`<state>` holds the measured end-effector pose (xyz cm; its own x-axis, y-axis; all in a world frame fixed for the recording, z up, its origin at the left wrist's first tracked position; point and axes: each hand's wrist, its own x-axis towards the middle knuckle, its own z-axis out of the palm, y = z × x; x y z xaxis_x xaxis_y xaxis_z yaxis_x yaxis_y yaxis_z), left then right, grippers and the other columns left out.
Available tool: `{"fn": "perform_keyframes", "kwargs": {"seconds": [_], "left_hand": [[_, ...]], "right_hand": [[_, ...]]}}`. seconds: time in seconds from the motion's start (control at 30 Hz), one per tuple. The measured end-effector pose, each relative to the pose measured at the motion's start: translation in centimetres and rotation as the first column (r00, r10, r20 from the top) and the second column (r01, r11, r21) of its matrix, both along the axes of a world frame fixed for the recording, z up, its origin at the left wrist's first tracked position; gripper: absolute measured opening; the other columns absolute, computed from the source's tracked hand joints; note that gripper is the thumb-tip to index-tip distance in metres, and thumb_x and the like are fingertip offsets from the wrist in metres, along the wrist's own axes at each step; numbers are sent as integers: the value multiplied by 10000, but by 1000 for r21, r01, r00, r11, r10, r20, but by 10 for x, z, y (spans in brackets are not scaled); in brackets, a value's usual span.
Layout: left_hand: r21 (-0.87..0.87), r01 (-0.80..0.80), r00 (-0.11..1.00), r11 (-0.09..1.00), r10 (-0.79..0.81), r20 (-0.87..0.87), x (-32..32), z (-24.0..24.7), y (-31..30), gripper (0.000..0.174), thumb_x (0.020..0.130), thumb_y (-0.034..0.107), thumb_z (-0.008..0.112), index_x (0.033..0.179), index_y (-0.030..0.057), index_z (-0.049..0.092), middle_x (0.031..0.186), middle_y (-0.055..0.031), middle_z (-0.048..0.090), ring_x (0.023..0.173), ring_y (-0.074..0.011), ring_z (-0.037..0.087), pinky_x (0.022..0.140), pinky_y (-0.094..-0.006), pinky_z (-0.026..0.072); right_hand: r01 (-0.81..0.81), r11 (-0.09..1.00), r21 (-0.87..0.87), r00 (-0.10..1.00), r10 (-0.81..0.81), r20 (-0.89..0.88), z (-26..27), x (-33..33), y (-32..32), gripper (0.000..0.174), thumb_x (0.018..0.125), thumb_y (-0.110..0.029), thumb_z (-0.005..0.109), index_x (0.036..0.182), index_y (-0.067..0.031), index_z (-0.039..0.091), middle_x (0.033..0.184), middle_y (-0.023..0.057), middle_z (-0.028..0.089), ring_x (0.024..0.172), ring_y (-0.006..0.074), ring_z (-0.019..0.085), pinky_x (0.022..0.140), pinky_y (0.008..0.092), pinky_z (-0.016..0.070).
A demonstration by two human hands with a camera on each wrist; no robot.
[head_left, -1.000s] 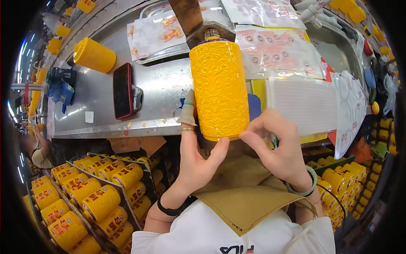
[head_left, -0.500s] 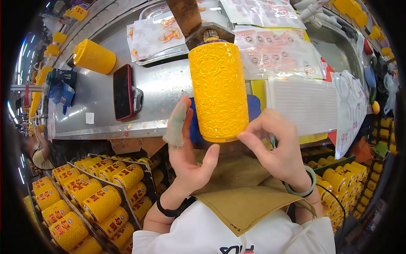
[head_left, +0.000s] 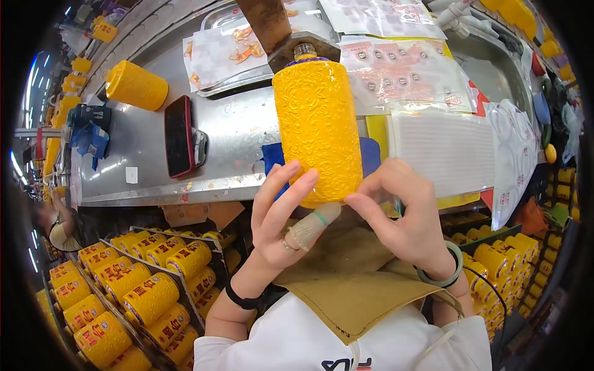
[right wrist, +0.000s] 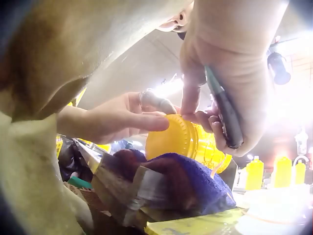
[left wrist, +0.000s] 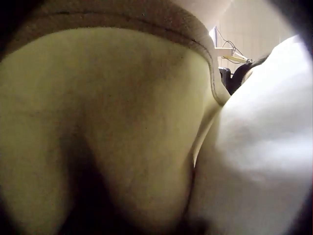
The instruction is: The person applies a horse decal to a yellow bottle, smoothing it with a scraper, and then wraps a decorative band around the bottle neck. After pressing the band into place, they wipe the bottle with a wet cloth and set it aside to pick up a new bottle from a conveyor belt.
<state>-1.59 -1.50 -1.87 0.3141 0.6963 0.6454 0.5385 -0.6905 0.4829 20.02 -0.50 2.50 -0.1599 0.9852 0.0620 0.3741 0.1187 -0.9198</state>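
Observation:
A yellow embossed bottle [head_left: 317,130] lies with its clear neck against a dark metal bracket [head_left: 303,49] and its base towards the person. Blue cloth lies under it, also seen in the right wrist view [right wrist: 195,176]. My left hand [head_left: 281,222] has its fingers spread at the base; the one in a fabric cover [head_left: 309,229] touches the base edge. At the base's right corner rest the thumb and forefinger of my right hand [head_left: 408,216]. In the right wrist view, its curled fingers grip a dark tool [right wrist: 227,115] with a teal end. The left wrist view shows mostly apron and sleeve.
On the metal table [head_left: 229,133] are a phone [head_left: 179,137], another yellow bottle [head_left: 137,85], a tray with orange-gold pieces [head_left: 247,52], printed sheets [head_left: 402,74] and a white ribbed sheet [head_left: 442,151]. Racks of yellow bottles [head_left: 150,298] stand below on both sides.
My left hand swung away from the bottle's left side, then came back to its base with the covered finger at the edge. My right hand has stayed nearly still.

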Motion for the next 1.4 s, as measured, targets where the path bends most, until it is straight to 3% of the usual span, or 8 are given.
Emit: {"fn": "perform_keyframes", "kwargs": {"seconds": [0.1,0.33,0.57,0.73,1.0,1.07,1.17,1.4], "left_hand": [[-6,-4,996,1000,3,-86,2,4,5,314,829,23,787,1119,144,779,1344,-128,650,1266,-382,612,1035,-469,572],[-14,-7,975,1000,10,221,6,-19,4,182,891,51,766,1050,139,773,1310,-110,668,1256,-386,627,1067,-502,562],[38,42,999,998,-41,-13,7,0,4,302,869,-3,770,1150,105,773,1329,-161,663,1251,-383,635,1078,-492,543],[-260,-36,867,965,160,472,14,-28,-6,358,815,-85,797,1162,-58,713,1338,-261,640,1250,-375,644,1056,-450,554],[110,-142,984,984,152,-93,9,-4,-7,351,829,-41,799,1108,173,792,1306,-143,658,1222,-361,647,1014,-421,591],[80,-68,994,995,74,-80,10,0,-1,346,832,-29,803,1149,108,774,1299,-161,661,1203,-351,661,1001,-415,593],[-97,-65,935,993,94,341,14,-23,0,392,798,-57,824,1173,-45,712,1279,-209,669,1180,-349,684,1029,-416,579],[-167,-151,943,974,193,270,11,-23,-11,309,794,-51,826,1065,80,759,1347,-165,630,1216,-374,650,1029,-425,581]], "right_hand": [[-11,1000,9,999,10,32,2,1,1,135,850,-75,805,809,-17,691,732,82,604,675,241,553,625,367,436],[-31,991,-129,1000,30,-7,13,13,4,102,876,-78,787,866,2,726,768,91,644,682,207,586,637,335,466],[-33,991,-129,999,36,20,14,15,5,115,881,-81,785,871,14,723,775,99,652,675,197,599,640,326,475],[-36,992,-119,999,40,31,11,18,7,126,879,-86,787,867,19,717,775,106,649,671,199,602,636,328,474],[-33,991,-126,999,37,24,7,19,8,123,878,-85,785,868,17,718,782,107,653,669,206,607,631,331,479],[-30,990,-137,999,33,18,8,18,7,122,878,-85,785,869,17,719,782,107,653,668,206,607,632,331,480],[-44,990,-130,998,48,28,12,17,6,119,877,-81,785,869,17,719,781,108,652,668,203,608,629,330,481],[-51,987,-153,999,52,6,10,18,6,117,879,-82,784,878,18,723,789,109,656,664,201,602,628,329,482]]}}
